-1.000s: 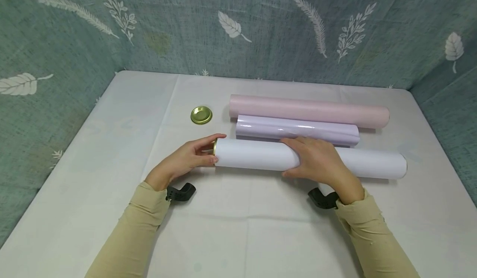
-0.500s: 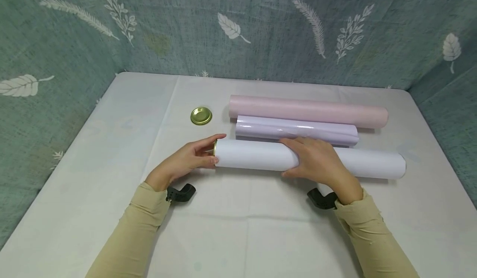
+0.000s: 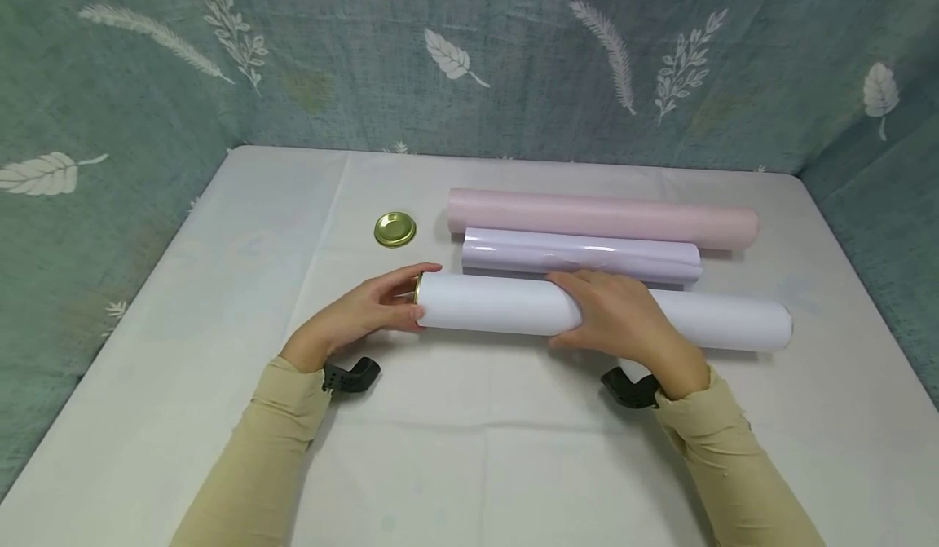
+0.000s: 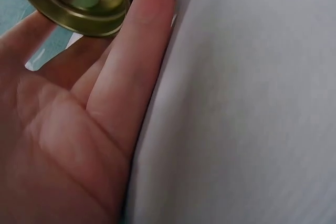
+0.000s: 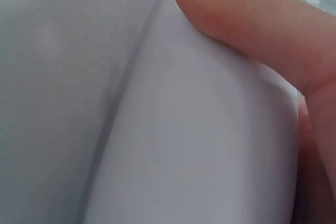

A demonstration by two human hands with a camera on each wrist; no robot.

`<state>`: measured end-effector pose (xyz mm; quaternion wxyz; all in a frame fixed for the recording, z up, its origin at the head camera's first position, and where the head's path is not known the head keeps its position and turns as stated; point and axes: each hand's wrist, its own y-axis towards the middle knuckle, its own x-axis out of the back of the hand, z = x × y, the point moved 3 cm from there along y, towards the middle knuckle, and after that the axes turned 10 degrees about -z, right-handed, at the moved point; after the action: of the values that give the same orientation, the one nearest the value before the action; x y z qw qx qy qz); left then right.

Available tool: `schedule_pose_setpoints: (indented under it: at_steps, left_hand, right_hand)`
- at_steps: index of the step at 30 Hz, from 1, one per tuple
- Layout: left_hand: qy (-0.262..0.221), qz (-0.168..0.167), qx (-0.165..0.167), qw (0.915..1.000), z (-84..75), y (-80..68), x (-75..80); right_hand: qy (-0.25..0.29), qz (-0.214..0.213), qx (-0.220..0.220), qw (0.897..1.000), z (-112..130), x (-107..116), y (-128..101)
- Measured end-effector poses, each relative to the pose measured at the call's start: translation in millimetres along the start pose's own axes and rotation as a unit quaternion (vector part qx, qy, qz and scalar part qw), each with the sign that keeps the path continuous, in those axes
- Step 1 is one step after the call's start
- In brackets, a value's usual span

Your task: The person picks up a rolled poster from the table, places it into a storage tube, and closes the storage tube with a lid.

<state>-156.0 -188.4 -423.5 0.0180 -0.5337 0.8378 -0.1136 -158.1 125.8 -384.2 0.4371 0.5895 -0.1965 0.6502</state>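
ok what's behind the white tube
Behind the white tube lies the lilac roll, then the pink roll farther back. The right hand covers part of the lilac roll's near edge, so that bit can't be seen.

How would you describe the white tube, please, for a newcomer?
Across the white table run three tubes, side by side. The white tube is the frontmost in the head view, with the left hand at one end and the right hand gripping its middle. Plain white sets it apart from the lilac tube and pink tube beyond.
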Motion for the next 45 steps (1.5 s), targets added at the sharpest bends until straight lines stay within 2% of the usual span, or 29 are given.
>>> schedule_pose_setpoints:
  at_steps: [4, 8, 13, 18, 21, 26, 29, 34, 39, 42, 45]
  left_hand:
    - [0.057, -0.002, -0.009, 0.9983, -7.9, 0.8, -0.8]
    - [0.119, -0.004, -0.016, 0.9928, -15.7, 1.4, -4.1]
    - [0.126, 0.009, -0.011, 0.9919, -20.3, 3.2, -8.0]
    - [0.167, -0.014, -0.011, 0.9859, -24.0, 2.9, -5.0]
    - [0.193, -0.037, -0.024, 0.9802, -27.5, 2.4, -2.8]
    - [0.166, -0.056, -0.042, 0.9837, -40.9, -3.0, -6.2]
    - [0.144, -0.059, -0.038, 0.9871, -45.8, -5.5, -6.2]
    - [0.168, -0.050, -0.038, 0.9837, -52.8, 0.8, 1.3]
    - [0.165, -0.049, -0.029, 0.9847, -77.0, 7.7, 0.9]
    - [0.150, -0.066, -0.013, 0.9865, -78.6, 14.6, 6.2]
    - [0.126, -0.087, 0.001, 0.9882, -66.5, 27.8, 16.6]
  right_hand:
    - [0.003, 0.017, -0.005, 1.000, -1, 3, 0]
    - [0.007, 0.048, -0.022, 0.999, -5, 6, -3]
    - [0.013, 0.074, -0.035, 0.997, -9, 8, -4]
    - [0.054, 0.080, -0.031, 0.995, -11, 11, -4]
    - [0.074, 0.080, -0.023, 0.994, -12, 14, -4]
    - [0.105, 0.091, -0.026, 0.990, -12, 15, -6]
    - [0.120, 0.098, -0.033, 0.987, -11, 15, -6]
    - [0.122, 0.097, -0.029, 0.987, -11, 16, -5]
    - [0.128, 0.097, -0.032, 0.986, -15, 16, -4]
    - [0.136, 0.100, -0.037, 0.985, -16, 15, -4]
    - [0.139, 0.104, -0.051, 0.984, -17, 15, -6]
